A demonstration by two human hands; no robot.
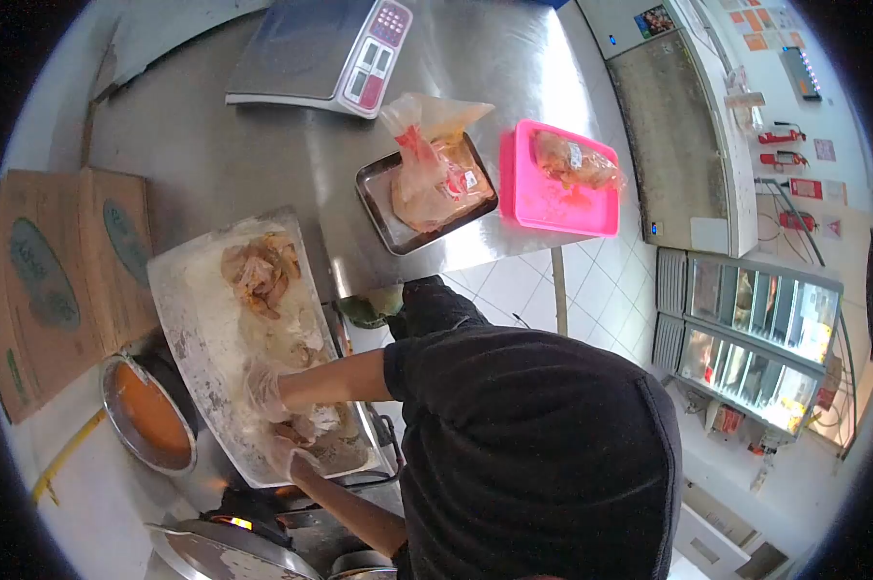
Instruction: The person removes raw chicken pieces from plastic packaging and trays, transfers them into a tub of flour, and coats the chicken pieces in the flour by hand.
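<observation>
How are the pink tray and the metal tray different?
The pink tray is bright pink, but the metal tray is dark and shiny.

The pink tray's bag lies low, while the metal tray's bag has a loose top that sticks up past the rim.

The pink tray shows a big bare patch; the metal tray is mostly covered by its bag.

Both trays are on the steel table, and each holds one bag with a white label.

Right hand, left hand in powdery tray; orange liquid in pot alongside
</observation>
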